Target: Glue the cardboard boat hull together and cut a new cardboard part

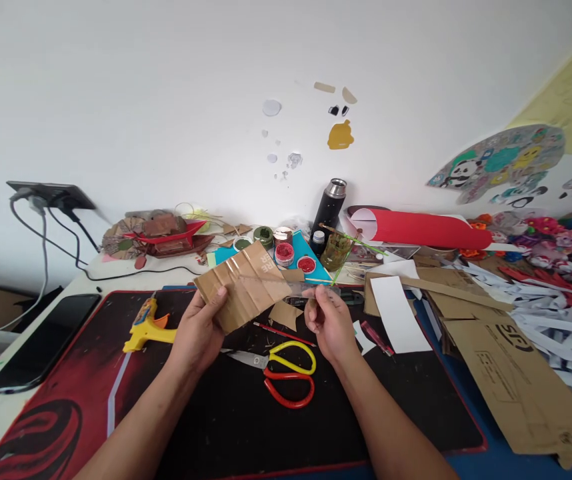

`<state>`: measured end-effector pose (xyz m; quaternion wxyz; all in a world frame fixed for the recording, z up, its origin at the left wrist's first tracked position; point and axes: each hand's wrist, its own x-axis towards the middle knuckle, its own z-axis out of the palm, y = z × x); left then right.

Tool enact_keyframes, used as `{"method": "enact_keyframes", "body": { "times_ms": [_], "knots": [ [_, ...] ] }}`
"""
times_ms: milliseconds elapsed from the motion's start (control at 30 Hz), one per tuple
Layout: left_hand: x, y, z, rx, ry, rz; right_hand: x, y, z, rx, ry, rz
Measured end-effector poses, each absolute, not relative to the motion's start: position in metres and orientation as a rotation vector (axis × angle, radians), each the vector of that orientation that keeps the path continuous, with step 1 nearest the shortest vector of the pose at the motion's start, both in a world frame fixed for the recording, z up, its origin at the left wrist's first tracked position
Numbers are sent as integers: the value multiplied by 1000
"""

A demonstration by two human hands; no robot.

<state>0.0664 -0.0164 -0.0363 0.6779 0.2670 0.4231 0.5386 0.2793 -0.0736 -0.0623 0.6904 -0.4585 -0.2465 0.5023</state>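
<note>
A creased piece of brown cardboard (249, 287), printed with a few letters, is held up above the mat by my left hand (203, 327), thumb on its face. My right hand (330, 319) is closed, fingertips pinching what looks like a clear plastic ruler (299, 289), which reaches across to the cardboard's face. Below and between both hands lie scissors (289, 373) with one yellow and one red handle. A red pencil (285, 333) and a small cardboard scrap (286, 315) rest behind them. The yellow glue gun (149, 328) lies left of my left hand.
Paint jars (284, 253), a black flask (329, 207) and a glass jar with brushes (337, 250) stand at the back. A phone (46, 343) lies left. White card (400, 315), a utility knife (377, 339) and large cardboard (511, 380) are on the right.
</note>
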Motion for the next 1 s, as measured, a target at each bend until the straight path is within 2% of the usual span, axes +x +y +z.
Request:
{"method": "enact_keyframes", "body": {
  "times_ms": [400, 800, 1000],
  "knots": [
    [78, -42, -32, 670, 842, 850, 275, -69, -68, -1079, -449, 1079],
    [77, -47, -33, 712, 854, 828, 282, -72, -65, -1129, -433, 1008],
    [63, -42, -37, 905, 666, 562, 282, -74, -65, -1146, -509, 1043]
  ]
}}
